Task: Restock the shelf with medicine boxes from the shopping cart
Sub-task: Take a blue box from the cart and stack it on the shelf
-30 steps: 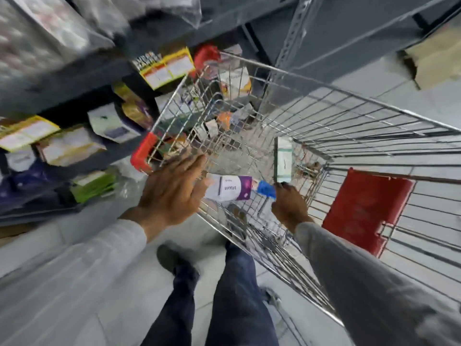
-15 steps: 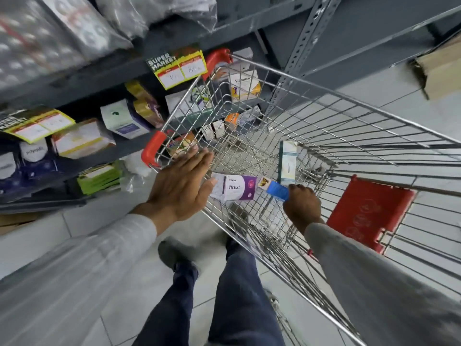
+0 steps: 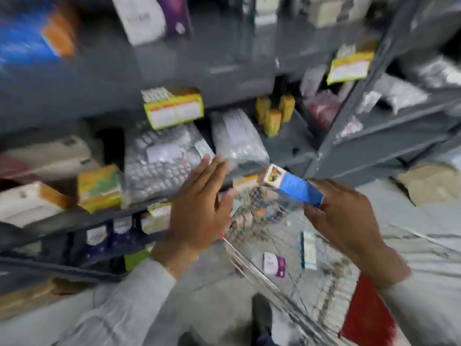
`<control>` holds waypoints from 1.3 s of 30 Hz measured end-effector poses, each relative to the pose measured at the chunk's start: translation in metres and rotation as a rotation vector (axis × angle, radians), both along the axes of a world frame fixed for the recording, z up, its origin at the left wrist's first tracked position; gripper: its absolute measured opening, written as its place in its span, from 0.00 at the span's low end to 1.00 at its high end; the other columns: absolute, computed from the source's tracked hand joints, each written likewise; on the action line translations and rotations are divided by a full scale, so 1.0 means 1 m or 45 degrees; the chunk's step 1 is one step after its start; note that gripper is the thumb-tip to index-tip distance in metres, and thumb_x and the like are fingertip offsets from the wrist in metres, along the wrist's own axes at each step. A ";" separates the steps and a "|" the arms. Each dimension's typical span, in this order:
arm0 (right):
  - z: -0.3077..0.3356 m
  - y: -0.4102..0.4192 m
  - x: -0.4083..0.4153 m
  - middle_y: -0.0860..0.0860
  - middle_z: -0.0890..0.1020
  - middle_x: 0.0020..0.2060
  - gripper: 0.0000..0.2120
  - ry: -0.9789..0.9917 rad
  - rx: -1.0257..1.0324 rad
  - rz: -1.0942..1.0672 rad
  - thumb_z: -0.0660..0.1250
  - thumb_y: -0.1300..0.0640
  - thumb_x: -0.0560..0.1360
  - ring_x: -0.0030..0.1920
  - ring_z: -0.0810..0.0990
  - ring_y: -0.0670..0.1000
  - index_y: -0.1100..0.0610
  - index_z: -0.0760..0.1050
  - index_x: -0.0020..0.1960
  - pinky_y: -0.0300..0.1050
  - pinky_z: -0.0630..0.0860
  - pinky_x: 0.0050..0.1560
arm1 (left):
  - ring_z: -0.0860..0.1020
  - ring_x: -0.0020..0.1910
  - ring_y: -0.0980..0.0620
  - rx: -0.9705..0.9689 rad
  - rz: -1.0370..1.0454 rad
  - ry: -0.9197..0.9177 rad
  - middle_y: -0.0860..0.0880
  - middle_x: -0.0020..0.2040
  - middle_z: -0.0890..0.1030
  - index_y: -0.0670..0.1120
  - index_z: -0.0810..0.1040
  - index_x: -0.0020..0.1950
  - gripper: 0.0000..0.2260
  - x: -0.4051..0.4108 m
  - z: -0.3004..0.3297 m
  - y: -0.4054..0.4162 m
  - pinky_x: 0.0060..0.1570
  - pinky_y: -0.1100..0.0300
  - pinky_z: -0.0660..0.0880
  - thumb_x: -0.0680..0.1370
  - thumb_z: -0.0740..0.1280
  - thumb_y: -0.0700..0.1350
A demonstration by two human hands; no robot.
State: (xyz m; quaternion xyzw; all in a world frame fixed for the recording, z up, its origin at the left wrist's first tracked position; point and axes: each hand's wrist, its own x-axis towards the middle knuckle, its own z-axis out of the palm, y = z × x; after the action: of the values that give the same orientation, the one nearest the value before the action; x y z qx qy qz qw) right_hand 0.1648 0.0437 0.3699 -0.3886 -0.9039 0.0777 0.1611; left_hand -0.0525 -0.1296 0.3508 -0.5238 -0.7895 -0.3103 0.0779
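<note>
Blue cardboard, a slim box (image 3: 294,187) with a white end, sits pinched in the fingers of the right hand (image 3: 346,221), raised above the wire cart (image 3: 287,268) and tilted toward the grey metal shelf (image 3: 104,216). The left hand (image 3: 199,211) is flat and spread, holding nothing, just in front of the shelf edge. The step looks like carrying one box from cart to shelf; next comes finding a gap and sliding it in end first. Open room seems best on the bare patch of shelf below the small yellow boxes (image 3: 273,113); the bagged blister packs (image 3: 162,166) crowd the lip nearer the hands. The shelf's upright post (image 3: 349,116) stands close to the right. More boxes, a purple-and-white one (image 3: 273,264) among them, lie in the cart
</note>
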 end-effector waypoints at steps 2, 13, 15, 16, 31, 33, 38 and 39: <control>0.043 -0.012 -0.030 0.52 0.86 0.51 0.25 0.138 0.098 0.090 0.77 0.55 0.66 0.50 0.82 0.59 0.52 0.82 0.63 0.48 0.78 0.45 | 0.64 0.79 0.49 0.134 0.113 0.107 0.46 0.77 0.70 0.44 0.71 0.76 0.24 -0.031 0.042 -0.031 0.77 0.49 0.64 0.81 0.67 0.48; 0.196 -0.076 -0.240 0.48 0.83 0.62 0.25 0.207 0.169 0.708 0.73 0.46 0.72 0.61 0.80 0.56 0.46 0.77 0.68 0.51 0.76 0.60 | 0.64 0.79 0.43 -0.030 0.724 0.240 0.41 0.76 0.72 0.44 0.71 0.76 0.26 -0.200 0.155 -0.164 0.73 0.41 0.68 0.83 0.56 0.56; 0.208 -0.090 -0.281 0.49 0.82 0.62 0.23 0.103 0.155 0.759 0.72 0.46 0.73 0.63 0.79 0.57 0.46 0.77 0.67 0.50 0.75 0.60 | 0.69 0.76 0.39 -0.102 0.807 0.202 0.38 0.74 0.73 0.43 0.71 0.75 0.25 -0.219 0.156 -0.175 0.70 0.40 0.70 0.83 0.55 0.55; 0.212 -0.097 -0.303 0.51 0.82 0.61 0.21 0.053 0.147 0.782 0.72 0.47 0.73 0.63 0.79 0.58 0.47 0.78 0.65 0.51 0.75 0.60 | 0.70 0.75 0.38 -0.130 0.843 0.184 0.37 0.74 0.74 0.43 0.71 0.75 0.24 -0.227 0.156 -0.179 0.69 0.40 0.70 0.83 0.56 0.53; 0.196 -0.144 -0.438 0.55 0.73 0.72 0.23 -0.166 0.117 0.921 0.64 0.54 0.81 0.70 0.72 0.60 0.51 0.70 0.76 0.54 0.72 0.68 | 0.74 0.73 0.42 -0.207 0.933 0.314 0.42 0.72 0.76 0.42 0.74 0.73 0.30 -0.269 0.136 -0.193 0.75 0.44 0.66 0.81 0.46 0.57; 0.193 -0.144 -0.435 0.56 0.73 0.71 0.23 -0.158 0.162 0.940 0.63 0.54 0.81 0.71 0.71 0.60 0.52 0.68 0.76 0.55 0.72 0.68 | 0.72 0.74 0.43 -0.210 0.924 0.298 0.42 0.74 0.75 0.42 0.73 0.74 0.31 -0.270 0.135 -0.193 0.76 0.45 0.65 0.81 0.45 0.57; 0.182 -0.137 -0.413 0.55 0.75 0.69 0.26 0.095 0.285 1.008 0.66 0.57 0.79 0.66 0.74 0.61 0.52 0.67 0.76 0.56 0.74 0.66 | 0.75 0.71 0.43 0.142 0.893 0.139 0.41 0.71 0.78 0.43 0.72 0.75 0.27 -0.260 0.135 -0.193 0.75 0.44 0.67 0.82 0.50 0.53; 0.179 -0.134 -0.405 0.54 0.77 0.66 0.25 0.207 0.319 1.037 0.67 0.59 0.78 0.64 0.75 0.61 0.54 0.70 0.74 0.55 0.74 0.65 | 0.75 0.71 0.44 0.334 0.893 0.056 0.42 0.71 0.78 0.44 0.72 0.75 0.25 -0.254 0.136 -0.191 0.73 0.44 0.68 0.82 0.51 0.52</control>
State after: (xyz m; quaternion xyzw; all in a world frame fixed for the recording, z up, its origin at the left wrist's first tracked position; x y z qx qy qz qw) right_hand -0.2405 -0.0899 0.5488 0.0299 -0.9703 0.0551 0.2337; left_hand -0.3066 -0.3208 0.4869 -0.2134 -0.8727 -0.3520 0.2627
